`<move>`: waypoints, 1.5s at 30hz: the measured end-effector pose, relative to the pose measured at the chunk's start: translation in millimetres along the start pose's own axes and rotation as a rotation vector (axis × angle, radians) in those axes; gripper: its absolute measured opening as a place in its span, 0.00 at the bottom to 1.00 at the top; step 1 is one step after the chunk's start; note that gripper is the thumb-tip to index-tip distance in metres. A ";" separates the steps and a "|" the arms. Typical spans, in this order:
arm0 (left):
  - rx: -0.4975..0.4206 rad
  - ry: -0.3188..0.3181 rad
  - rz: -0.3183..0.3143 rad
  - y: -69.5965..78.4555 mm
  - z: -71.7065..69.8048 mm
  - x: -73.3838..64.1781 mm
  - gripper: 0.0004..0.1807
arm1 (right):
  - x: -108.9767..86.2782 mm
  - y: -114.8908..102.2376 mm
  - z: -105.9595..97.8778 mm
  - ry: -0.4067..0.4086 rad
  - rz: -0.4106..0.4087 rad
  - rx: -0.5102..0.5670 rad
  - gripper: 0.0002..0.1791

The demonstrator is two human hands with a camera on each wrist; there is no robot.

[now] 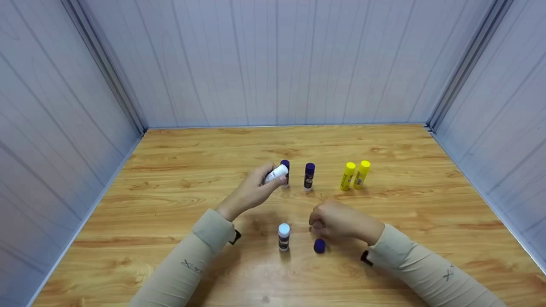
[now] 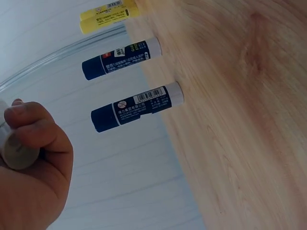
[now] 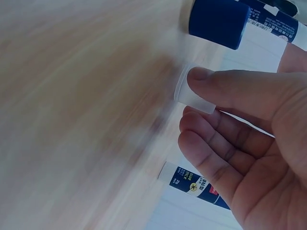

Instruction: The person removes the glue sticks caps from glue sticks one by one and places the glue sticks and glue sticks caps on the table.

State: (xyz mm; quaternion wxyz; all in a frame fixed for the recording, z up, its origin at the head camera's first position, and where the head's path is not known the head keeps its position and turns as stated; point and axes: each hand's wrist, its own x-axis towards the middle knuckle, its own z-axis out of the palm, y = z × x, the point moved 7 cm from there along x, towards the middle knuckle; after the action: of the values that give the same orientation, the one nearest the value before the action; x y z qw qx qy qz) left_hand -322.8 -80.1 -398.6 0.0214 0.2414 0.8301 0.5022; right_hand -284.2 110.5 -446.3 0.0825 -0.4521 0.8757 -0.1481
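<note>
My left hand (image 1: 251, 187) grips a white tube (image 1: 277, 172) with faint print, its pale end (image 2: 19, 151) showing in the left wrist view. Behind it stand two blue-capped glue sticks (image 1: 309, 177), one partly covered by the tube. Low over the table, my right hand (image 1: 339, 219) pinches a small translucent plastic cap (image 3: 194, 91) between thumb and fingers. The cap's lower rim is at or just above the tabletop. Close to that hand a dark blue cap (image 1: 319, 246) stands on the wood. Left of it is an upright glue stick with a pale top (image 1: 283, 236).
Two yellow glue sticks (image 1: 349, 175) stand side by side at the right rear of the wooden table (image 1: 170, 256). Pale panel walls (image 1: 273, 64) enclose the table at the back and both sides.
</note>
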 end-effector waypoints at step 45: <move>0.088 -0.310 -0.002 -27.7 29.2 -6.1 0.10 | 3.4 0.7 1.8 -0.017 0.015 -0.007 0.11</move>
State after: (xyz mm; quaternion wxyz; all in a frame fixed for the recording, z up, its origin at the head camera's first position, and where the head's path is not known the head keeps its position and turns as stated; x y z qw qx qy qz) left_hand -319.8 -69.2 -437.7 0.1391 0.3160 0.8382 0.4221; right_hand -286.2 107.8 -448.3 0.0892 -0.4472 0.8788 -0.1405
